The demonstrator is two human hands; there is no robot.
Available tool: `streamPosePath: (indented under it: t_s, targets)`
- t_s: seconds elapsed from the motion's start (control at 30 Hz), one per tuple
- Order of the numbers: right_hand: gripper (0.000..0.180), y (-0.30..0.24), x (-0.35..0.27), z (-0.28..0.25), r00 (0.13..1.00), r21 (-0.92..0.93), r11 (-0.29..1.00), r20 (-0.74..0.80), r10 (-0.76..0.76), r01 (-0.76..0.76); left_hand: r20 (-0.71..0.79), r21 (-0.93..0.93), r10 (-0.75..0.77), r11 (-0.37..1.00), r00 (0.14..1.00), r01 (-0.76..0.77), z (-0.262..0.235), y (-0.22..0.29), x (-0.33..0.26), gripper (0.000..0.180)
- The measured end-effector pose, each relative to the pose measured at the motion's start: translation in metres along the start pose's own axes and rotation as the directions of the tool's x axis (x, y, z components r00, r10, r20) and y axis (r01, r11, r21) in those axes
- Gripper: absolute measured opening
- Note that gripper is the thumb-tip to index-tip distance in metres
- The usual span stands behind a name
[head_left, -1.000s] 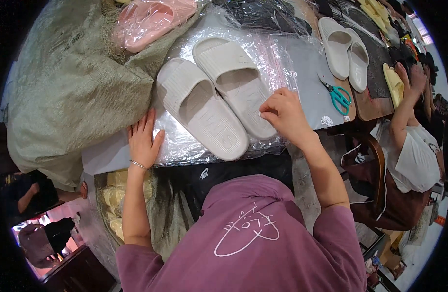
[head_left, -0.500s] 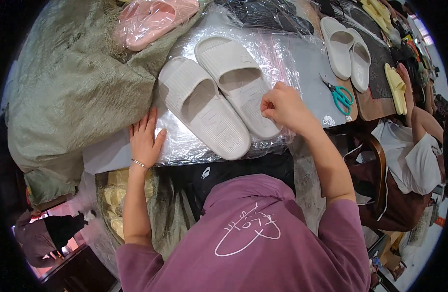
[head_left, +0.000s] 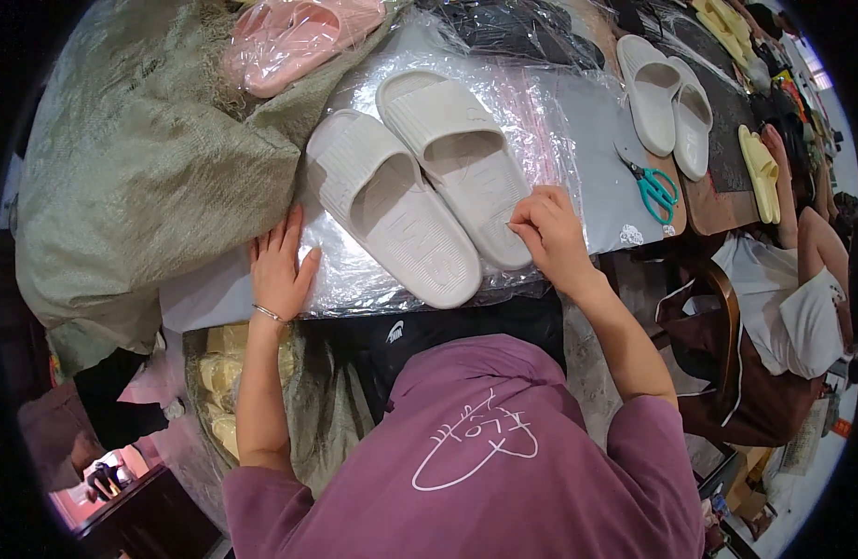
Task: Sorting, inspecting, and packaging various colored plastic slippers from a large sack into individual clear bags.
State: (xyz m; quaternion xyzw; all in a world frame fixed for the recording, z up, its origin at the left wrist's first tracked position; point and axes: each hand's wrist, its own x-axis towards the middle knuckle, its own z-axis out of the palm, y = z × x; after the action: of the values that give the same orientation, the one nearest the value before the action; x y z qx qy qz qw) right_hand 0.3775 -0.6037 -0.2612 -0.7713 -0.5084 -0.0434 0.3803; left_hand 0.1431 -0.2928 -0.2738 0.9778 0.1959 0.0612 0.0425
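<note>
Your left hand (head_left: 280, 265) lies flat, fingers together, on the clear plastic bag (head_left: 541, 121) near the table's front edge. Your right hand (head_left: 550, 233), fingers curled, pinches the right slipper's heel. The pair of beige rubber slide slippers (head_left: 420, 186) lies side by side, long axes diagonal, toes upper-left. Green woven sack (head_left: 140, 168) crowds left; teal scissors (head_left: 657, 191) right.

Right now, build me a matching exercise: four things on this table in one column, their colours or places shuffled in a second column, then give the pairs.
Things:
1. pair of slides by the hands
2. scissors
3. bagged slides at the top
4. left hand

Descriptions:
A. pink
B. flat on the clear plastic bag
C. pale beige
D. teal handles

Pairs: 1-C, 2-D, 3-A, 4-B
</note>
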Motion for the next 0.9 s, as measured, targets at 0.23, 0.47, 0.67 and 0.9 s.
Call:
streamPosePath:
  t_s: [0.23, 0.47, 0.67, 0.9]
  targets:
    - [0.010, -0.009, 0.004, -0.006, 0.992, 0.003, 0.996, 0.083, 0.093, -0.094, 0.030, 0.032, 0.010, 0.999, 0.999, -0.011, -0.003, -0.002, -0.001, 0.063]
    - [0.010, -0.013, -0.002, -0.003, 0.989, -0.003, 0.994, 0.097, 0.109, -0.109, 0.037, 0.035, 0.015, 0.999, 0.999, -0.016, 0.004, -0.009, -0.001, 0.064]
    - [0.014, -0.026, -0.013, -0.020, 0.968, 0.066, 0.975, 0.153, 0.201, -0.213, -0.003, 0.043, 0.065, 0.997, 0.998, -0.064, 0.006, -0.006, -0.001, 0.064]
    - [0.012, 0.029, -0.068, -0.115, 0.857, -0.098, 0.854, -0.127, 0.499, -0.511, 0.030, 0.027, 0.038, 0.999, 0.999, -0.039, 0.007, -0.011, -0.003, 0.064]
